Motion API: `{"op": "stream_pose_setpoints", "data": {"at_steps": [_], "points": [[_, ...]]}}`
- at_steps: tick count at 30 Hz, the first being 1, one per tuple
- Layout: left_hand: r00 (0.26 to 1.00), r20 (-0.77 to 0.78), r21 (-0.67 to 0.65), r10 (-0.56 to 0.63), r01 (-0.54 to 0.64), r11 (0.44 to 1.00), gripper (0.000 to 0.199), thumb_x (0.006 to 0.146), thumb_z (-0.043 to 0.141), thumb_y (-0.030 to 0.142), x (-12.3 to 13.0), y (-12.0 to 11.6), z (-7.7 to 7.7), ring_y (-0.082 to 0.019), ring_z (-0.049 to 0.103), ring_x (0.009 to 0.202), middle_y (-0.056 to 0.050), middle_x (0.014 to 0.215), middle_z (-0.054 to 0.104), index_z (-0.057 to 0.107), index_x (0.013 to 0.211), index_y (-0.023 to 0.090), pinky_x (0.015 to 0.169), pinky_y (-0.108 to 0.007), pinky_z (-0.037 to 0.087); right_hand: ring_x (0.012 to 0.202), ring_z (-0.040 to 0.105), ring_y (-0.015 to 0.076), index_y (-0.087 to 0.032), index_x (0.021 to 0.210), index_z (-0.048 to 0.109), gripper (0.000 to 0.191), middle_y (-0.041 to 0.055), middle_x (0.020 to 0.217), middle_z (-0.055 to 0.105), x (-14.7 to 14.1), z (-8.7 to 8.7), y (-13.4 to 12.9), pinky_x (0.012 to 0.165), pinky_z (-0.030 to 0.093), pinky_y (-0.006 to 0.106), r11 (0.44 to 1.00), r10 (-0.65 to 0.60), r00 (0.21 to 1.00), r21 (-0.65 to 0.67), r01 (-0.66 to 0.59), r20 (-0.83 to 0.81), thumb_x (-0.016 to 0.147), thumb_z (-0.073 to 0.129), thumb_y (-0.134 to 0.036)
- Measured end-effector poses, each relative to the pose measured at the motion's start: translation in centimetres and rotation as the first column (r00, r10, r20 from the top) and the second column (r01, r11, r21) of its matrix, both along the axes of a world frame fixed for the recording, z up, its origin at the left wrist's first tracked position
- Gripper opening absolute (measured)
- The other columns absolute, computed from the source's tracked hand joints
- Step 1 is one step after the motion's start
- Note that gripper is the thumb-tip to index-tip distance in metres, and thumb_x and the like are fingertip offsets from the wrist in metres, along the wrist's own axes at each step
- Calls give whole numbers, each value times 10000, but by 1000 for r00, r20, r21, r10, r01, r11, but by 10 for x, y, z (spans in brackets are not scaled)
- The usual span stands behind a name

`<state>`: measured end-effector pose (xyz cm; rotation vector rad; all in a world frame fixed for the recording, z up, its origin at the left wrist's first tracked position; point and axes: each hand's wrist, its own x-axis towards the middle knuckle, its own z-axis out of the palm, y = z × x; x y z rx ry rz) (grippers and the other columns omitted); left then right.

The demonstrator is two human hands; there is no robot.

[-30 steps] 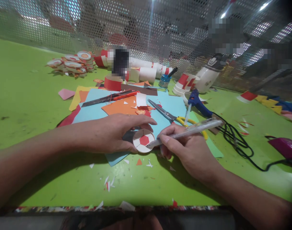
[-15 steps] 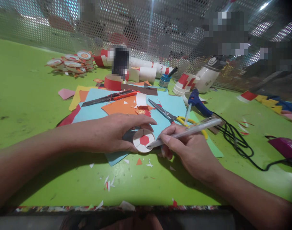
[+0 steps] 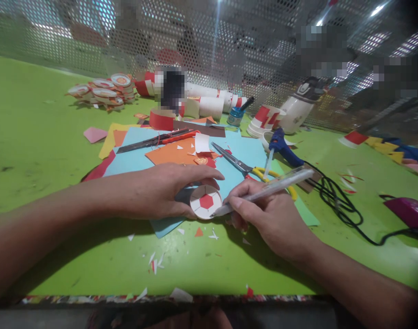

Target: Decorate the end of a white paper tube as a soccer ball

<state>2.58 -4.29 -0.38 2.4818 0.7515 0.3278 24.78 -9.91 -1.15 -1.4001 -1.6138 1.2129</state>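
Note:
My left hand [image 3: 183, 189] curves around a small round white paper disc [image 3: 197, 211], thumb at its lower left edge and fingers along its top. A red hexagon [image 3: 206, 201] sits in the disc's middle, with thin dark lines running out from it. In my right hand [image 3: 260, 208] is a clear-barrelled pen [image 3: 277, 185], gripped between thumb and fingers. Its tip meets the disc near the lower right rim. Beneath both hands lie light blue paper sheets [image 3: 167, 226] on the green table.
Yellow-handled scissors [image 3: 236, 161], a box cutter [image 3: 143, 142] and a blue glue gun [image 3: 286, 148] with a black cord lie beyond my hands. Stacked round paper pieces [image 3: 108, 91], paper cups [image 3: 265, 119] and a white bottle [image 3: 298, 107] stand farther back. Paper scraps [image 3: 155, 264] dot the front.
The pen tip has moved slightly down, from beside the red hexagon toward the disc's lower rim. My left hand keeps its place around the disc.

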Motion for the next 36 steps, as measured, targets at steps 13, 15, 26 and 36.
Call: {"op": "stream_pose_setpoints", "data": {"at_steps": [13,15,26,36], "points": [[1000,-13,20,-6,6,1000,510,883,615,405,0,0,0,-252,602,1145,-90,1342,600,470,1343,240,859,-302,494,489,533,91,-190,741,585,124,-38,530,598,-1,-3,3,502,464,222,999,2,999,35,0,-41,858,587,-232],[1000,-25,13,-5,5,1000,504,885,615,393,0,-1,1,-250,599,1155,-90,1353,593,465,1342,240,859,-298,495,494,537,92,-188,746,585,126,-35,539,598,-2,-2,3,506,470,226,999,4,1000,32,-3,-30,861,582,-239],[1000,17,17,-14,14,1000,460,873,623,402,-2,0,-1,-245,626,1082,-84,1280,634,523,1287,228,820,-297,503,495,545,84,-185,756,588,131,-35,542,611,0,-3,2,507,475,209,998,3,1000,62,-3,-2,865,584,-257],[1000,22,-3,-3,3,1000,458,866,631,393,1,0,0,-255,622,1093,-86,1275,636,536,1279,218,821,-303,510,476,525,85,-181,744,584,134,-33,528,598,-2,-1,1,474,461,209,998,4,1000,56,-4,3,851,577,-261]]}}
